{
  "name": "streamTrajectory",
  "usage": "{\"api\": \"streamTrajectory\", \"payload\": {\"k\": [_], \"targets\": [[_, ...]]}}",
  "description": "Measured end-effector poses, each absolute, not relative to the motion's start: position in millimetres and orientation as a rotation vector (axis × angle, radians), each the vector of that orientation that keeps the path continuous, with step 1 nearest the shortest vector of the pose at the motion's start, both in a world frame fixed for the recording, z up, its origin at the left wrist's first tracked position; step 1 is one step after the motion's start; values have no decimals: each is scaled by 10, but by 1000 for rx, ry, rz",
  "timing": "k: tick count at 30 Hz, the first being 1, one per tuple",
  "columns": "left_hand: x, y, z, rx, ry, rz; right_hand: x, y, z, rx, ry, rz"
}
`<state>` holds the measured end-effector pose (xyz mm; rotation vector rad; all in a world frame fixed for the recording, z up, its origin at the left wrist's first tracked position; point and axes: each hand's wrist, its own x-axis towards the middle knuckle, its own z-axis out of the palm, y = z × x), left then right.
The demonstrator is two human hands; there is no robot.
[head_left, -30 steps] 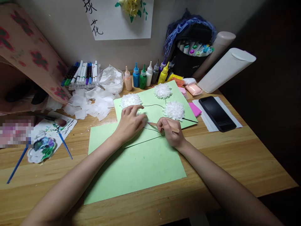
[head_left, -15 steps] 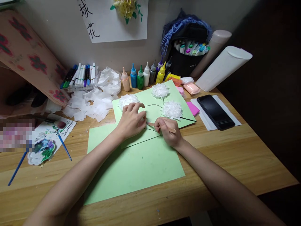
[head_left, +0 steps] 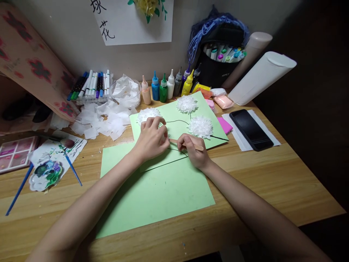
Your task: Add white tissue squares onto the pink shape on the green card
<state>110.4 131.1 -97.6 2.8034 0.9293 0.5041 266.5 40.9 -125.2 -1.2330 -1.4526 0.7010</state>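
Observation:
My right hand (head_left: 195,150) is closed round a flat wooden stick (head_left: 198,147), whose left end reaches toward my left hand (head_left: 154,139). The left hand's fingers are curled and pinched together over the upper green sheet (head_left: 177,135); what lies between the fingertips is hidden. That sheet bears thin dark curved lines and three fluffy white flowers: one (head_left: 187,104) at the top, one (head_left: 201,127) at the right and one (head_left: 148,115) partly behind my left hand. Beneath it lies a larger green sheet (head_left: 163,196).
White paper squares (head_left: 109,118), markers (head_left: 94,85) and paint bottles (head_left: 163,90) stand or lie along the back. A phone (head_left: 251,130) rests at the right. Brushes (head_left: 73,167) and a paint palette (head_left: 45,175) are at the left.
The view has shifted slightly. The wooden stick in my right hand has tilted a little, and its left end sits slightly higher. Both hands stay in nearly the same place.

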Motion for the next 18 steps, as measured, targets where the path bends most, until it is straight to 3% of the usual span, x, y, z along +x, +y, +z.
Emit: {"api": "streamTrajectory", "payload": {"k": [9,18], "targets": [[685,1336,-1088,2425,1232,815,2674,417,-1271,-1214,-1380,811],[413,1349,-1330,2357,1264,789,2644,419,-1280,-1243,-1377,816]]}}
